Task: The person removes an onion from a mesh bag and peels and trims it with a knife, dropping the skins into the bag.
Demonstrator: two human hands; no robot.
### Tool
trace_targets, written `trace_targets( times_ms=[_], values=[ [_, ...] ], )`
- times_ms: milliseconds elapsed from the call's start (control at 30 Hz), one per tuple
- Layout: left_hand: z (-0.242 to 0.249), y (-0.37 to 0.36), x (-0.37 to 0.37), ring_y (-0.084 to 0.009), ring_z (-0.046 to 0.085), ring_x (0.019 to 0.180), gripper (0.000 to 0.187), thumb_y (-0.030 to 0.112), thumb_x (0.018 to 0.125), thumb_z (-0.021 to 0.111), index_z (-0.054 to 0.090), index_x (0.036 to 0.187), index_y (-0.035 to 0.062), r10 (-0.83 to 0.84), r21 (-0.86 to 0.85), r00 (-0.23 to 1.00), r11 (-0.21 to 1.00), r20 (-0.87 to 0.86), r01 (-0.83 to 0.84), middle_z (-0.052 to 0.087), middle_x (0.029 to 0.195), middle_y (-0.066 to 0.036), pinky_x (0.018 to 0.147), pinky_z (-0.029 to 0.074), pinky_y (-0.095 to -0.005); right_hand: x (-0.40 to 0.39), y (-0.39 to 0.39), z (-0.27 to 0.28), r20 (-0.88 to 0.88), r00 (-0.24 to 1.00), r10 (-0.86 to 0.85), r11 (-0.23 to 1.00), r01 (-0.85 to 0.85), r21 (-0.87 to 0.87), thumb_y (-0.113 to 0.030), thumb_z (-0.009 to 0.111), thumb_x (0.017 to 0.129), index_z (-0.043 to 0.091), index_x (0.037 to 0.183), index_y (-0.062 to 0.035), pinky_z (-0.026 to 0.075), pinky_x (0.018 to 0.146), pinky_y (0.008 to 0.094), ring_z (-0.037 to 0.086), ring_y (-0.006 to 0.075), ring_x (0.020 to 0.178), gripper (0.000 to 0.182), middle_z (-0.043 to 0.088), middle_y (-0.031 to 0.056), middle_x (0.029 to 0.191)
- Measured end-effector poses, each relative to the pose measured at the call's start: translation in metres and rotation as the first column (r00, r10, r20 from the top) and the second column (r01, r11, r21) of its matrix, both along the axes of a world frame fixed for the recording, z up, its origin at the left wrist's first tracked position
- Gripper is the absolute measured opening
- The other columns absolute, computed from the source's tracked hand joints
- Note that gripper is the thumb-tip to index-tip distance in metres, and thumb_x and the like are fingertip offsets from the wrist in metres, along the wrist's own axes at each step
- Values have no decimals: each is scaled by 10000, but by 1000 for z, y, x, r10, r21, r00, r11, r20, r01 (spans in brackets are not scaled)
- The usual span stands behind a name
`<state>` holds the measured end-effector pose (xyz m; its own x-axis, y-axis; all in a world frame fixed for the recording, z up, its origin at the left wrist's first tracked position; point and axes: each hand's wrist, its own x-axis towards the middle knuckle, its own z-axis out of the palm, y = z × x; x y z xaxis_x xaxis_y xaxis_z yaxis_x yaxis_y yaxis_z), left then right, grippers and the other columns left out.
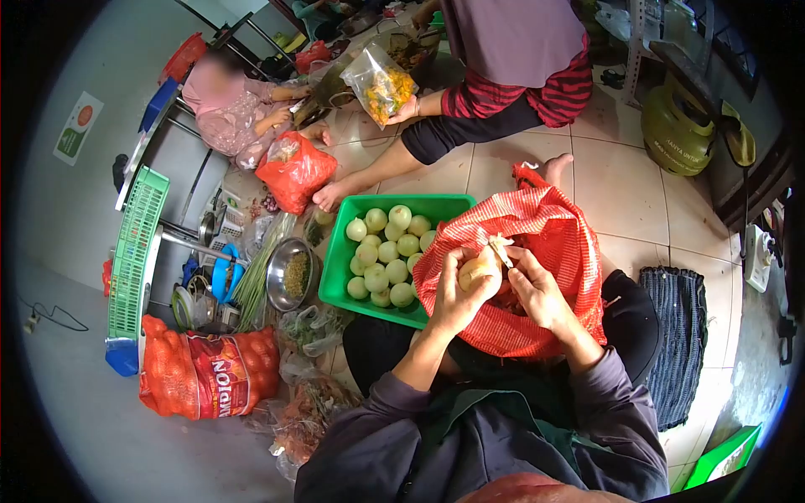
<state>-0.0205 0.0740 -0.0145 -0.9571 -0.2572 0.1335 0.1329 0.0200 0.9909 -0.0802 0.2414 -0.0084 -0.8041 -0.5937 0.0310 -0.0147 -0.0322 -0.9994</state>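
Onions [387,251] lie piled toward the green tub's [334,256] near edge, where a bump could tip one out; the left hand [459,300] curls round a pale onion [477,268] above the red sack [537,214], where a slack grip could drop it; the right hand [541,292] pinches a pale sliver [501,249], blade or peel I can't tell; a blade's slip could nick the left

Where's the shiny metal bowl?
In the head view, the metal bowl is left of centre, between the long green stalks and the green tub of peeled onions.
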Motion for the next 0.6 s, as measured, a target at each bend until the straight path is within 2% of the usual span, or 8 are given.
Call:
trace_targets(
  times_ms=[100,200,300,333,433,533,600],
  values=[
    [-2,0,0,-149,536,1016,542,178,822,716,387,1226,28,-67,117,997,991,-29,70,502,1130,-101,861,486,-306,-1,3,8,141,989,36,999,-40,20,-120,429,993,439,1338,-41,454,900,289,591,161,1018,354,637,121,1045],
    [-4,-7,-2,-162,584,972,572,192,833,711,377,1269,31,-118,183,991,975,-57,127,550,1122,-100,845,513,-298,-4,1,-2,59,998,-29,998,26,53,-119,431,992,447,1337,-45,462,859,266,592,138,961,353,638,100,1026],
    [22,-5,1,-170,599,982,620,230,828,728,366,1289,29,-143,243,976,953,-164,180,569,1149,-113,854,516,-309,-9,3,-8,115,993,-32,999,27,46,-113,438,987,449,1330,-38,472,795,248,585,118,862,351,642,87,1014],
    [21,-12,1,-176,590,1031,639,254,818,749,381,1289,30,-156,234,978,954,-139,185,566,1192,-126,887,506,-321,-10,5,-5,95,995,-32,997,25,75,-111,447,982,463,1307,-26,478,722,250,566,107,771,337,635,82,950],
    [22,-16,-4,-161,534,1095,584,159,825,740,391,1275,26,-93,205,993,973,-68,105,526,1206,-94,951,463,-314,-14,8,-3,170,985,-5,987,-23,158,-107,464,973,488,1229,-10,472,669,254,555,101,728,275,609,70,877],
    [5,-20,-7,-155,546,1067,555,135,823,751,410,1252,44,-17,203,1000,979,-20,21,530,1174,-77,931,477,-295,-9,6,-7,129,992,-5,996,-7,90,-95,478,963,464,1188,-11,452,612,267,523,100,671,241,559,46,807],
    [4,-14,-7,-146,555,1042,549,111,810,763,417,1231,49,17,247,1000,969,-22,-11,534,1144,-68,913,486,-285,-4,6,5,147,988,54,998,-56,9,-81,474,958,433,1191,-14,438,598,266,500,100,657,245,543,39,793]
  ],
)
